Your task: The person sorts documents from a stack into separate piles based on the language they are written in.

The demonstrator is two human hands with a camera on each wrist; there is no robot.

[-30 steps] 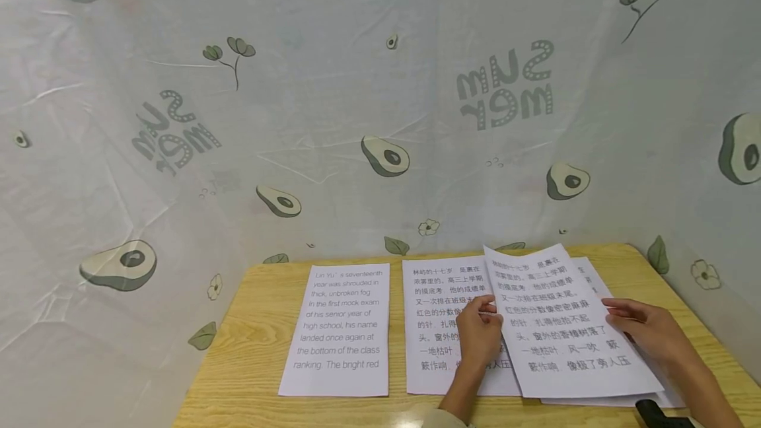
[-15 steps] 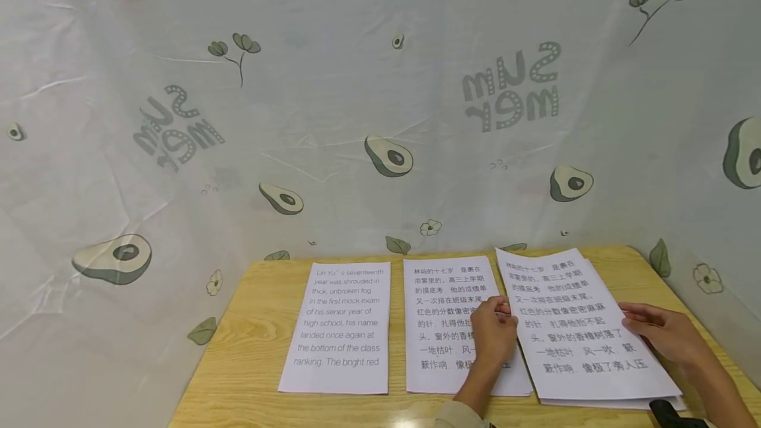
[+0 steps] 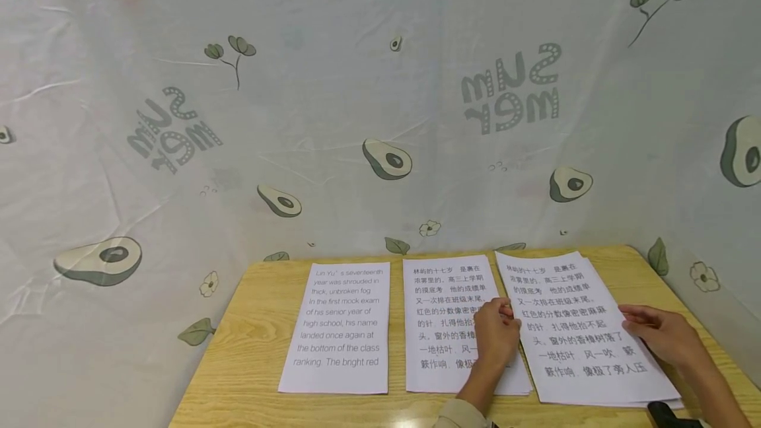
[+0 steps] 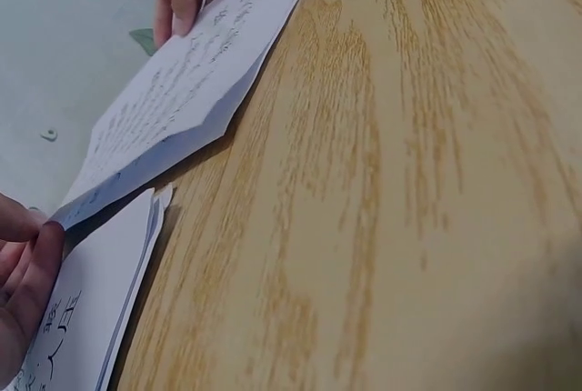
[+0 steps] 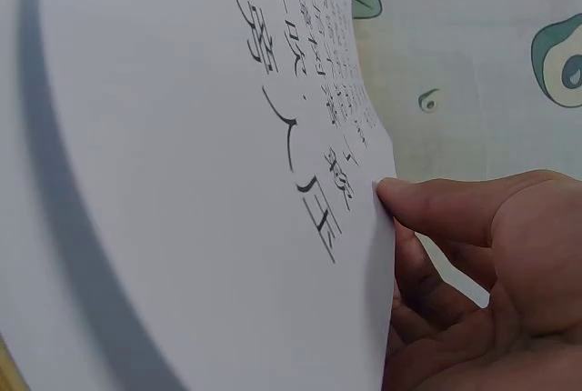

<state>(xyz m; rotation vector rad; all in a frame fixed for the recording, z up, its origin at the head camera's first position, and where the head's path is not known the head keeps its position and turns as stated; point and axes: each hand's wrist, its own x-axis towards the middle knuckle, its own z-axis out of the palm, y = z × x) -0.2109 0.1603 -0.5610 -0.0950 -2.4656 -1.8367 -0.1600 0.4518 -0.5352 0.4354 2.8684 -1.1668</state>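
A sheet of paper (image 3: 571, 335) printed with Chinese text lies slightly raised over the right-hand paper stack, whose edge shows at its right and lower sides. My left hand (image 3: 497, 335) pinches the sheet's left edge, above the middle paper stack (image 3: 442, 322), which bears the same text. In the left wrist view its thumb and fingers meet at the sheet's corner side. My right hand (image 3: 662, 335) pinches the right edge; the right wrist view shows the thumb (image 5: 418, 200) on top and the fingers curled beneath. The sheet (image 5: 200, 182) bows between the hands.
A page with English text (image 3: 339, 329) lies on the left of the wooden table (image 3: 238, 349). A white curtain (image 3: 321, 117) printed with avocados stands behind and at both sides. A black object (image 3: 666, 415) shows at the bottom right, by the right wrist.
Both hands have carried the sheet to the right, off the middle stack and over the right-hand stack, and lowered it. The last half second shows only a slight shift downward.
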